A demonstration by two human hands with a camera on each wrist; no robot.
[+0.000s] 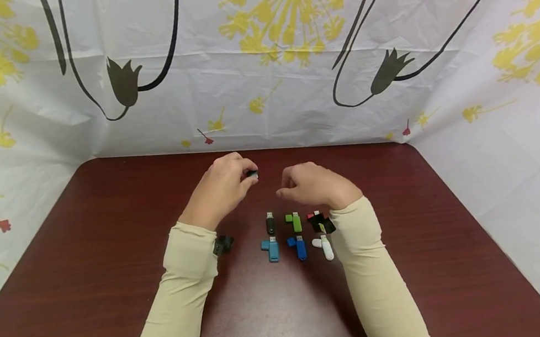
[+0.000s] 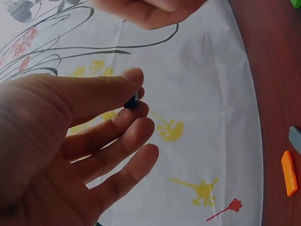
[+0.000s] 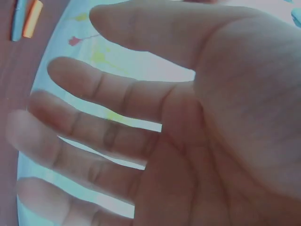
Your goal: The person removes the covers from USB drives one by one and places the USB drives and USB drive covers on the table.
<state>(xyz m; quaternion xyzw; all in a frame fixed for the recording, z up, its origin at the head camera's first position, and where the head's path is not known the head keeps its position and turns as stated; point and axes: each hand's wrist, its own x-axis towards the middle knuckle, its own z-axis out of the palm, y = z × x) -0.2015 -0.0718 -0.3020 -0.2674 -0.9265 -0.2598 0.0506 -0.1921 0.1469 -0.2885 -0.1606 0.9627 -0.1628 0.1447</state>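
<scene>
My left hand (image 1: 224,187) pinches a small dark piece with a pale edge (image 2: 132,100) between thumb and fingertips, above the table's far part. Most of that piece is hidden by the fingers, and I cannot tell its kind. To the right, my right hand (image 1: 314,184) holds nothing; its fingers (image 3: 131,96) are spread apart in the right wrist view. Nearer than the hands lie USB sticks in two rows: a black one (image 1: 270,224), a green one (image 1: 297,222), a light blue one (image 1: 273,250), a blue one (image 1: 301,249) and a white one (image 1: 327,249).
Loose caps, such as the green cap (image 1: 288,218) and white cap (image 1: 316,243), lie beside their sticks. A red piece (image 1: 310,216) is partly covered by the right wrist's camera (image 1: 320,222). The left wrist view shows an orange piece (image 2: 289,173) and a grey piece (image 2: 295,138). Patterned sheeting (image 1: 264,119) borders the dark table (image 1: 86,267).
</scene>
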